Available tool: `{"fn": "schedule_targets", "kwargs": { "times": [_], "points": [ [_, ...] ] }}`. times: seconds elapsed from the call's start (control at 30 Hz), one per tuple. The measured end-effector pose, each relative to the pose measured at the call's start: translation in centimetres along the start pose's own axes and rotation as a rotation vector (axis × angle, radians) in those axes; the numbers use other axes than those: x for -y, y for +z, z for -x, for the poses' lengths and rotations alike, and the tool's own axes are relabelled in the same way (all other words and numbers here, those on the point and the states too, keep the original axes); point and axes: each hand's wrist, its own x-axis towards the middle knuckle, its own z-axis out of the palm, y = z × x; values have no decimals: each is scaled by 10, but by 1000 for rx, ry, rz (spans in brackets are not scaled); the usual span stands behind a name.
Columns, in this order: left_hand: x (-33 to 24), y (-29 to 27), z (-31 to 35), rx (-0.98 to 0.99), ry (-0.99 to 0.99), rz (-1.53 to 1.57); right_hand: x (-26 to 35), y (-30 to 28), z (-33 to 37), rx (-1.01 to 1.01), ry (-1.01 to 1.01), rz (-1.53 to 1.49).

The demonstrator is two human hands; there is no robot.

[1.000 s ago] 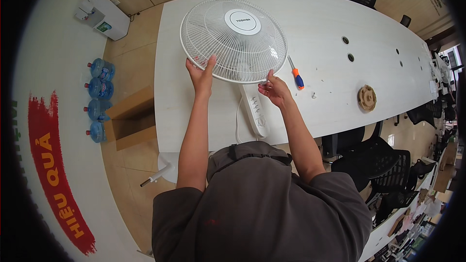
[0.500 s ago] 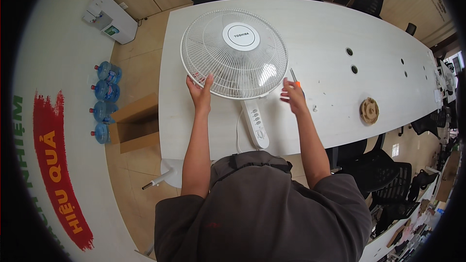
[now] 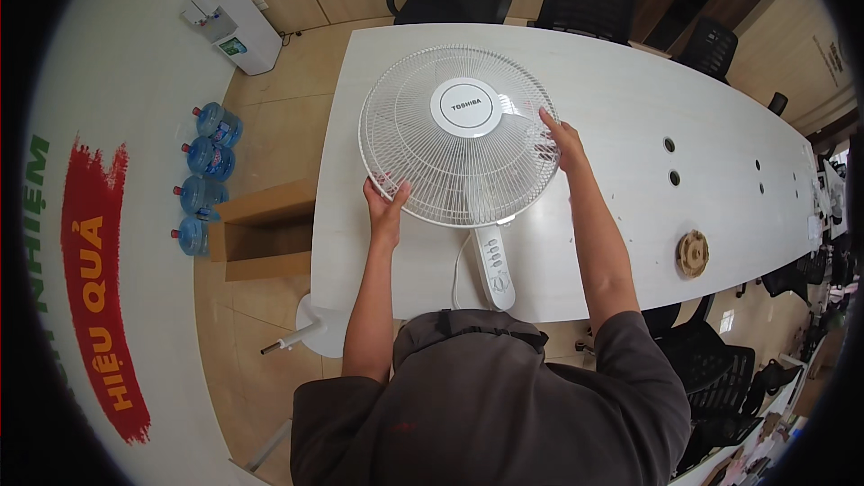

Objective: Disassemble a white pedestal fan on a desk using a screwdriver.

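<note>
A white fan head lies over the table, its round wire grille (image 3: pixel 450 175) facing up with a white disc in its middle. Below the grille, toward me, extends the fan's control panel (image 3: pixel 494 265) with a column of buttons and a dial. My left hand (image 3: pixel 387 210) grips the near-left rim, thumb on top and fingers partly under it. Across from it, my right hand (image 3: pixel 564 142) holds the right rim, its thumb on the wires and its fingers seen through them. A white cord (image 3: pixel 457 272) curves beside the panel.
The long white table (image 3: pixel 621 243) carries a brown round part (image 3: pixel 692 254) at right. An open cardboard box (image 3: pixel 265 229) stands left of the table, near blue water bottles (image 3: pixel 214 160). A white round base with a pole (image 3: pixel 310 328) is at the near-left corner. Black chairs (image 3: pixel 585 2) surround the table.
My right hand has moved from beside the grille up onto its right rim and taken hold. The left hand stays on the rim. The whole view has shifted; the orange-handled tool no longer shows.
</note>
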Motion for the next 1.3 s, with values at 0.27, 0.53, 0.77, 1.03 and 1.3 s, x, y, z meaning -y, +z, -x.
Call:
{"fn": "schedule_targets", "kwargs": {
  "times": [0.27, 0.53, 0.77, 1.03, 1.3],
  "points": [
    [-43, -14, -72, 16, -441, 119, 2, 15, 23, -149, -104, 45],
    [-12, -15, -69, 9, -197, 122, -25, 7, 31, -135, -228, 0],
    [1, -36, -48, -10, -155, 235, -43, 9, 43, -67, -338, 27],
    [3, -51, -26, 8, -75, 229, -80, 11, 61, -85, -392, -91],
    [3, -54, -34, 15, -84, 160, -66, 10, 59, -38, -327, -53]
  ]
}}
